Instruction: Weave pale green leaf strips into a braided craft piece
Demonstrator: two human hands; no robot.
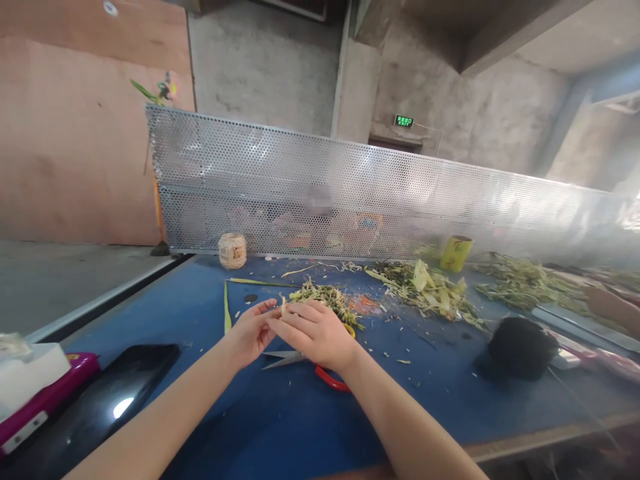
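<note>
Two hands [317, 335] are holding one pale strip [283, 307] above one pair of scissors [290, 358]; beyond them three plant heaps [327, 293], one jar [233, 251] and one yellow cylinder [456, 255] are sitting; one phone [115, 390] is lying left.

you had room over the bare blue tabletop [265, 420] at lower centre, between your forearms [185, 407], and a second lane at right of centre, strewn with small scraps [403, 361], before the black bundle [523, 347] blocked you. the scissors [287, 358] lay in your way partly under your right hand [315, 333]. at centre, a plant heap [327, 293] stood beyond your fingers [305, 312], and across the upper middle the perforated screen [280, 160] walled you off.
</note>
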